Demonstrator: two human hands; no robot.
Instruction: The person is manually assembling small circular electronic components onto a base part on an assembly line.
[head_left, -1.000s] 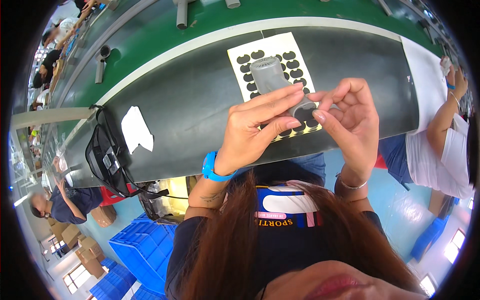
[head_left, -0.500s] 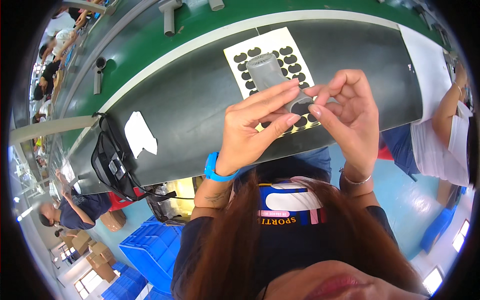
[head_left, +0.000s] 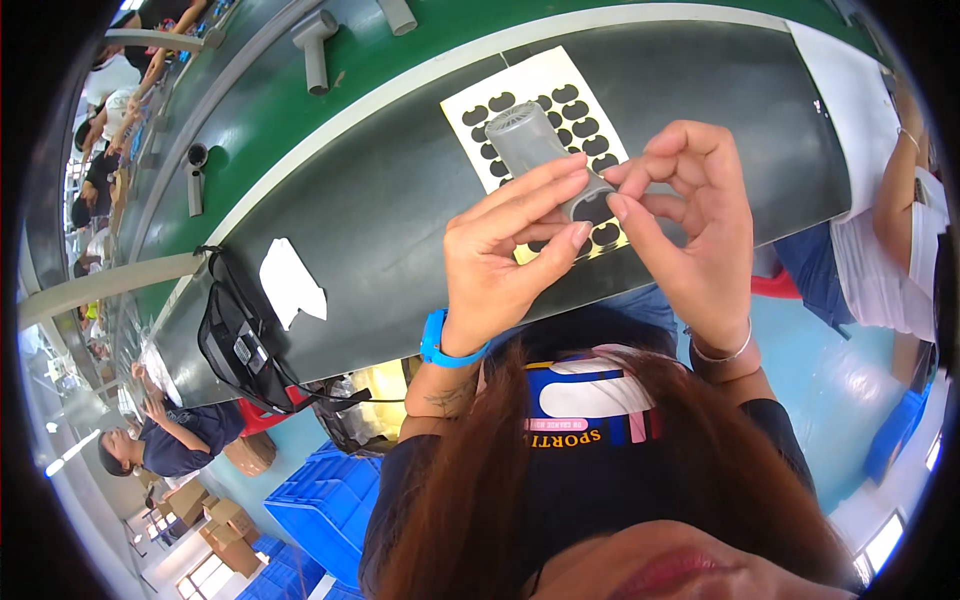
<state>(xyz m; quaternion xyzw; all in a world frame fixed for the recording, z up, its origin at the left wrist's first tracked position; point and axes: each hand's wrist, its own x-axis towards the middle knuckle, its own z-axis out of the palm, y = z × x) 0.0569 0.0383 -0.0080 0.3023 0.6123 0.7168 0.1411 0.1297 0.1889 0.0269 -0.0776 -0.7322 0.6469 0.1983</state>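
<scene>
My left hand (head_left: 505,245) is wrapped round a grey hair dryer (head_left: 530,148), a tube with a round slotted grille at its far end. A black oval sticker (head_left: 593,207) lies on the part nearest me, between both hands. At the sticker's right edge, the thumb and forefinger of my right hand (head_left: 695,215) are pinched close together, the other fingers curled. Underneath the hair dryer is a pale sheet (head_left: 552,68) with rows of similar black stickers, partly hidden by the dryer and my hands.
A white paper piece (head_left: 292,285) and a black bag (head_left: 232,325) lie left on the dark table (head_left: 380,220). Beyond runs a green conveyor (head_left: 260,120) carrying more grey hair dryers (head_left: 315,50). Blue crates (head_left: 325,500) stand lower left. A co-worker (head_left: 890,240) sits at the right.
The view has shifted slightly, so the table things sit a little differently. Both hands stay at the hair dryer, my right fingertips still at the sticker's edge.
</scene>
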